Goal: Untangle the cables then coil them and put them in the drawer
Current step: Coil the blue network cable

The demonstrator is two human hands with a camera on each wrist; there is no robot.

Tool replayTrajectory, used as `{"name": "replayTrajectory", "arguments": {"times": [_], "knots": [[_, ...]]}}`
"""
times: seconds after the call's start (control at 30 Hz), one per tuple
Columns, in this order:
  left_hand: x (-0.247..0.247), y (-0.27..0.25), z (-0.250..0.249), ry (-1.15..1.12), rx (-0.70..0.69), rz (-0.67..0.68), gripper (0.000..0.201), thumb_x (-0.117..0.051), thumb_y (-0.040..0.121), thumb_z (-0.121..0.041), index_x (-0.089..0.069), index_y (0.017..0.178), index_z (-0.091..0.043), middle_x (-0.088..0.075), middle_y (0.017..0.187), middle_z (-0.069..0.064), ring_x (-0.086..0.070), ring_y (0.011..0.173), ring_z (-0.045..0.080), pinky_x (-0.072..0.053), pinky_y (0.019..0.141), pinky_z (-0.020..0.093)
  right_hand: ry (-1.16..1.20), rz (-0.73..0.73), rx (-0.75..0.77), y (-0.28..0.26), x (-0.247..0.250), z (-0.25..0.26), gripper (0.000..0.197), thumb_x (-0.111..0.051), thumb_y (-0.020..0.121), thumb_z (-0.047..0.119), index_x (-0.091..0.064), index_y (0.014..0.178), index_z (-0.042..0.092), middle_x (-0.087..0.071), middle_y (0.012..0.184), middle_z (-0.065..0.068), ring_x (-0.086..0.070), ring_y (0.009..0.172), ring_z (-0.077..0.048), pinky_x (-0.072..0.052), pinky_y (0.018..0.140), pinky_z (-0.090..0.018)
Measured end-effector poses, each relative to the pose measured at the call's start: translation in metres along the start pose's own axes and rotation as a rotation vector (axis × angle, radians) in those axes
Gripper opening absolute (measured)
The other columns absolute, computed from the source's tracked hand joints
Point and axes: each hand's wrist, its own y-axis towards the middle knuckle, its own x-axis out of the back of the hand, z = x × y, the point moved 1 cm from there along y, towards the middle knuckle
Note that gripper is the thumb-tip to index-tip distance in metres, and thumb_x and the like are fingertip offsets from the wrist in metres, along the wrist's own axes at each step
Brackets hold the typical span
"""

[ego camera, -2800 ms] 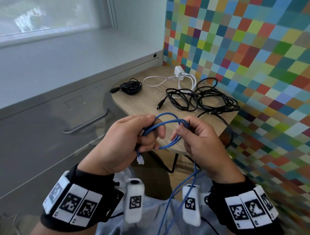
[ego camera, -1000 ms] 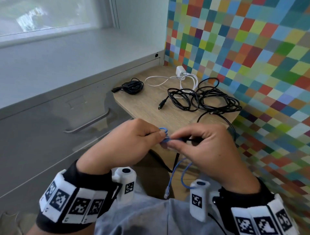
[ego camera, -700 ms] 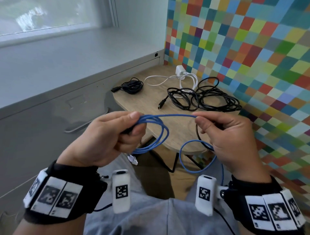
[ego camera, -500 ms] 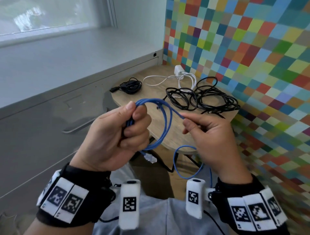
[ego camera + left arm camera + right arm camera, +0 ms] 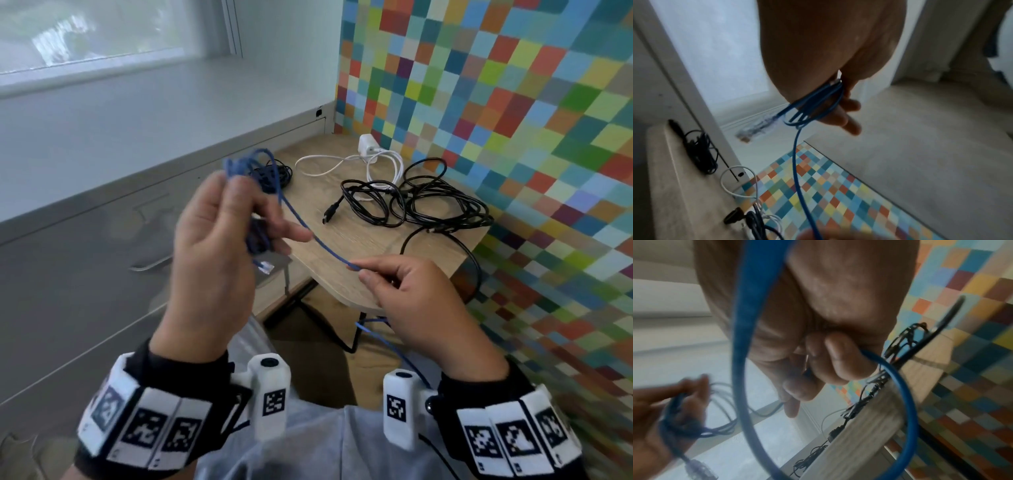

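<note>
A blue network cable runs between my two hands above the small wooden table. My left hand is raised and holds several loops of it, with the clear plug dangling below the palm. My right hand is lower and pinches the straight run of the blue cable; the free tail hangs under that wrist. On the table lie a tangle of black cables, a white charger with its cable and a small coiled black cable, partly hidden behind my left hand.
A grey drawer front with a metal handle stands shut at the left, under a grey window ledge. A wall of coloured squares borders the table on the right. One black cable hangs over the table's right edge.
My left hand has risen and tilted with the blue loops. My right hand has dropped lower and to the right, drawing the blue cable out straight between them.
</note>
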Motion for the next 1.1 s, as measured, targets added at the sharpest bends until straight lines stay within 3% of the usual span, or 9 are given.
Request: {"name": "replayTrajectory", "arguments": {"times": [0.07,0.17,0.3,0.5,0.67,0.73,0.8,0.87,1.1], "knots": [[-0.008,-0.006,0.008,0.289,-0.012,0.097,0.021,-0.043,0.108,-0.020,-0.055,0.092,-0.016,-0.071,0.076,0.003,-0.075,0.078,0.025,-0.054,0.063,0.029,-0.116,0.024,0.040,-0.003,-0.005,0.007,0.017,-0.067,0.099,0.027,-0.080,0.108,0.034,-0.075,0.088,0.026,-0.067,0.085,0.010,-0.051,0.073,-0.015],[-0.014,-0.012,0.018,0.747,-0.062,0.301,0.021,-0.051,0.104,-0.032,-0.055,0.084,-0.038,-0.074,0.086,-0.013,-0.067,0.075,0.013,-0.049,0.066,0.025,-0.224,0.025,0.168,-0.008,-0.008,0.018,0.014,-0.070,0.096,0.033,-0.080,0.104,0.037,-0.076,0.091,0.020,-0.068,0.085,0.000,-0.056,0.074,-0.032],[-0.021,-0.018,0.020,1.036,-0.167,0.412,0.033,-0.050,0.101,-0.039,-0.031,0.074,-0.036,-0.048,0.059,-0.007,-0.043,0.056,0.012,-0.031,0.050,0.025,-0.221,-0.004,0.357,-0.013,-0.009,0.029,0.009,-0.070,0.090,0.032,-0.079,0.092,0.032,-0.071,0.078,0.011,-0.066,0.074,-0.008,-0.052,0.065,-0.039],[-0.018,-0.015,0.014,0.905,-0.212,0.441,0.028,-0.052,0.102,-0.028,-0.037,0.078,-0.024,-0.045,0.064,-0.007,-0.043,0.058,0.014,-0.033,0.056,0.013,-0.105,0.016,0.393,-0.014,-0.009,0.032,0.009,-0.075,0.093,0.021,-0.082,0.091,0.025,-0.075,0.082,0.012,-0.070,0.078,-0.009,-0.055,0.067,-0.038],[-0.013,-0.014,0.021,0.900,-0.175,0.420,0.027,-0.049,0.102,-0.033,-0.041,0.078,-0.024,-0.055,0.063,-0.003,-0.050,0.058,0.018,-0.040,0.053,0.031,-0.017,0.083,0.349,-0.017,-0.011,0.033,0.016,-0.073,0.094,0.016,-0.083,0.102,0.026,-0.079,0.094,0.017,-0.075,0.088,-0.007,-0.060,0.079,-0.038],[-0.014,-0.013,0.021,0.934,-0.178,0.427,0.029,-0.048,0.103,-0.034,-0.036,0.076,-0.030,-0.049,0.058,-0.007,-0.048,0.056,0.014,-0.035,0.051,0.024,0.011,0.039,0.326,-0.018,-0.009,0.033,0.012,-0.081,0.088,0.015,-0.083,0.093,0.026,-0.078,0.085,0.017,-0.072,0.073,-0.001,-0.056,0.068,-0.022],[-0.012,-0.011,0.024,0.938,-0.075,0.434,0.032,-0.047,0.105,-0.035,-0.041,0.073,-0.029,-0.051,0.058,-0.010,-0.048,0.055,0.011,-0.036,0.053,0.023,0.002,-0.051,0.309,-0.017,-0.003,0.033,0.016,-0.090,0.078,0.018,-0.080,0.084,0.029,-0.074,0.076,0.015,-0.062,0.058,0.004,-0.042,0.056,-0.008],[-0.008,-0.010,0.028,0.850,0.137,0.489,0.035,-0.048,0.103,-0.039,-0.053,0.071,-0.025,-0.050,0.054,-0.012,-0.044,0.050,0.009,-0.037,0.055,0.032,-0.056,-0.091,0.292,-0.016,0.005,0.032,0.019,-0.093,0.073,0.025,-0.077,0.081,0.029,-0.072,0.072,0.012,-0.055,0.051,-0.001,-0.036,0.050,-0.007],[-0.001,-0.010,0.026,0.437,0.528,0.663,0.051,-0.048,0.099,-0.047,-0.067,0.065,-0.014,-0.036,0.050,-0.004,-0.028,0.045,0.010,-0.027,0.046,0.020,-0.004,-0.039,0.328,-0.016,0.019,0.028,0.014,-0.088,0.079,0.014,-0.083,0.088,0.024,-0.073,0.076,0.017,-0.066,0.067,-0.003,-0.042,0.062,-0.008]]}}
